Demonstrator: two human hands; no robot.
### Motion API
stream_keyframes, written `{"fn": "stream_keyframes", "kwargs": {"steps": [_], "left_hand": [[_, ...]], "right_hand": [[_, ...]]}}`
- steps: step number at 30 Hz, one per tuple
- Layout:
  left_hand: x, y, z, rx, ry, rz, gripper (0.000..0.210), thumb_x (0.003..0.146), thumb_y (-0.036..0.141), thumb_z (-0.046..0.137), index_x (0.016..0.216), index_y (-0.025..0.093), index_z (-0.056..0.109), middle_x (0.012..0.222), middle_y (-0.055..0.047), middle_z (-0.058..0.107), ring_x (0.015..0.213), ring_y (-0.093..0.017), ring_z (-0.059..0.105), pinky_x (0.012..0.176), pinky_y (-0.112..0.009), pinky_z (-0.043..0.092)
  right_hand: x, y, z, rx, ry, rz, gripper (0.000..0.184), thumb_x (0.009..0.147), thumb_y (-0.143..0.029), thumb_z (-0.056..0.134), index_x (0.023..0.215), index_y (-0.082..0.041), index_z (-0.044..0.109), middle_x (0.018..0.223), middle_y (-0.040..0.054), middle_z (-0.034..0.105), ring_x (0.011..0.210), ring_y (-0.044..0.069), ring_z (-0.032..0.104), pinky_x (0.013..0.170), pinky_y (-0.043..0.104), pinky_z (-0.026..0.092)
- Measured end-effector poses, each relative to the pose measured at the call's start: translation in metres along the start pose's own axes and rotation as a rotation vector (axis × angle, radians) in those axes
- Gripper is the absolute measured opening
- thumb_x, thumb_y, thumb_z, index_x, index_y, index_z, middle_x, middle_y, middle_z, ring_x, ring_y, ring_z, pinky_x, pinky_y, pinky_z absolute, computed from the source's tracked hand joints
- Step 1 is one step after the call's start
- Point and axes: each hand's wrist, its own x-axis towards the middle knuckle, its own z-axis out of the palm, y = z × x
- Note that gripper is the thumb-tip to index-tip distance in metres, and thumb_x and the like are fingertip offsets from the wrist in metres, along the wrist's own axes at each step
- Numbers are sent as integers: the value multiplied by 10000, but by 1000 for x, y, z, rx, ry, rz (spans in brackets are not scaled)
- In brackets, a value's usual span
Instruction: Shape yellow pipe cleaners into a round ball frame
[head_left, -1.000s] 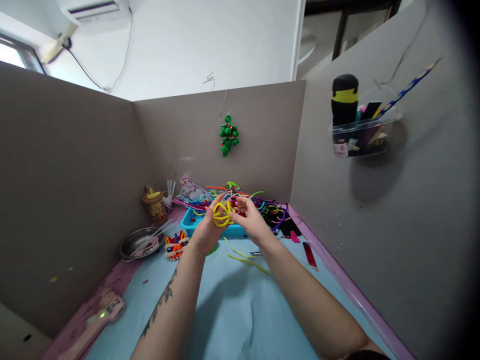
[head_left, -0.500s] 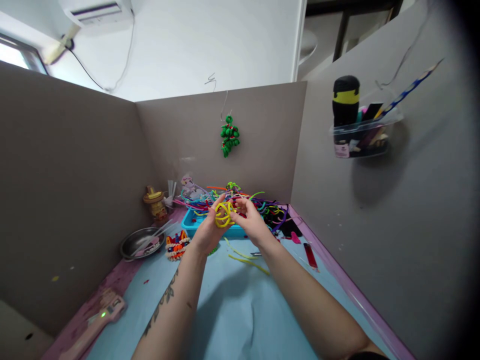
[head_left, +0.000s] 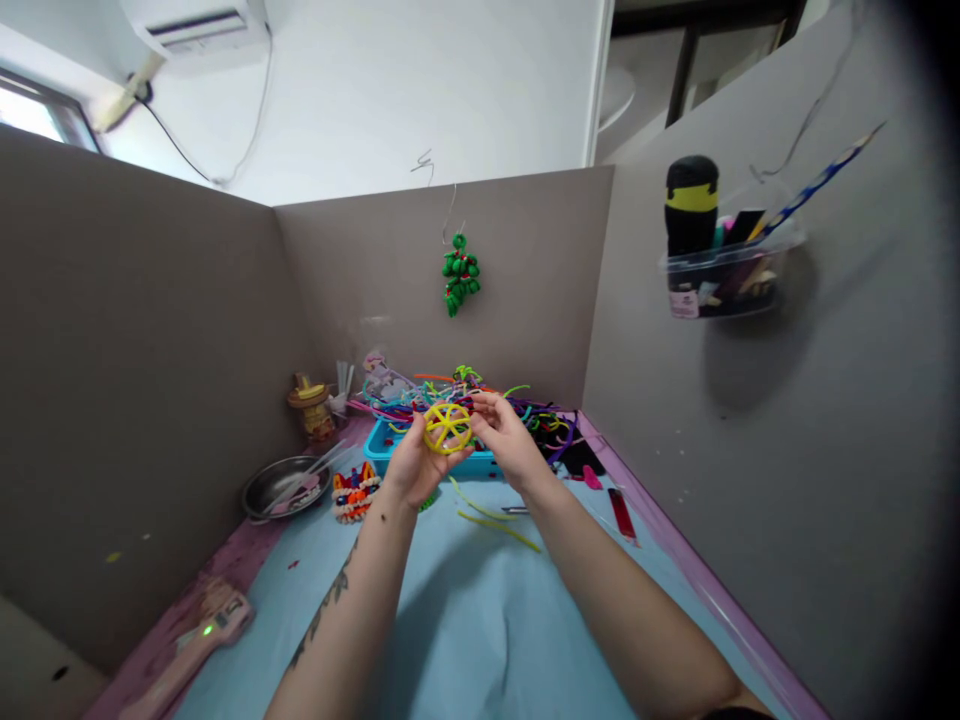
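A yellow wheel-shaped ring with crossing spokes point(head_left: 448, 429), which looks bent from fuzzy craft stems, is held up above the table, its round face turned toward me. My left hand point(head_left: 412, 467) grips its left edge, thumb at the rim and fingers behind and below it. At the opposite edge, my right hand point(head_left: 508, 440) has its thumb and fingers closed on the rim. Below the hands, loose yellow stems point(head_left: 499, 528) lie on the blue table covering, beside a small metal-looking tool point(head_left: 515, 510) partly hidden by my right wrist.
Behind my hands, a blue tray point(head_left: 380, 455) holds a heap of coloured stems. Leftward are an orange-and-white beaded-looking piece point(head_left: 355, 493), a metal bowl point(head_left: 259, 495) and a pink hot-glue gun point(head_left: 225, 622). A red strip point(head_left: 622, 512) lies right; grey partitions point(head_left: 442, 350) enclose the table.
The yellow ring has turned from a tilted, bunched look to a flat, face-on wheel. My left hand has rotated with it, its palm opening more toward me.
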Motion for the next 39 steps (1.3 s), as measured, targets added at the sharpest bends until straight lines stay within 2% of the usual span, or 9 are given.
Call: {"fn": "stream_keyframes", "kwargs": {"steps": [5,9,14,19,23,26,29,33,39], "left_hand": [[-3,2,3,9,-43,-36,439,873,470,307,1087,160,533,1028,-114,623,863,-222,627,766,-430,498],[-6,3,9,58,-59,-60,481,868,499,285,1074,151,545,1023,-125,622,864,-215,625,763,-406,498],[-6,6,4,146,-61,-47,407,847,486,383,1022,168,567,1006,-107,621,887,-193,608,760,-358,492],[-4,4,-5,319,-39,-15,207,755,313,609,872,143,610,918,-77,632,852,-162,592,767,-295,467],[-1,-1,-8,423,4,37,192,694,288,669,786,132,606,848,-49,619,793,-135,574,769,-279,453],[0,0,-8,528,61,150,196,709,330,643,741,148,576,778,-15,603,745,-117,556,745,-259,441],[-1,3,-6,816,77,257,208,741,357,594,737,149,574,717,-2,583,688,-110,529,691,-231,416],[-6,7,3,1122,-10,281,219,763,358,543,734,145,585,683,1,560,654,-116,494,638,-220,388],[-9,5,10,1266,-54,346,236,799,350,470,714,147,557,636,11,507,608,-111,438,582,-215,351]], "right_hand": [[1,-12,-13,-244,-103,-231,122,743,-262,580,826,-208,650,1027,59,534,1037,190,489,905,349,391],[1,-15,-17,-318,-110,-300,82,742,-213,571,758,-204,650,1066,62,507,1073,196,475,936,368,363],[5,-11,-27,-308,-60,-376,88,787,-212,523,746,-201,600,1062,64,490,1060,187,478,937,361,360],[9,-5,-37,-308,-1,-418,101,804,-228,513,736,-211,587,1029,55,479,1032,184,484,928,359,368],[9,-4,-40,-319,-52,-432,112,807,-248,520,742,-215,605,1065,60,480,1065,195,471,937,368,364],[9,-8,-41,-308,-108,-437,137,826,-287,499,872,-231,615,1120,70,491,1106,204,455,957,380,354],[7,-16,-40,-310,-101,-448,222,853,-285,450,1033,-243,574,1143,76,500,1125,200,447,961,383,357],[1,-29,-34,-465,-136,-476,205,799,-194,506,973,-245,602,1138,62,505,1128,205,436,976,401,333],[-6,-36,-24,-599,-266,-493,351,705,-48,470,992,-226,565,1060,54,554,1061,198,468,955,408,341]]}}
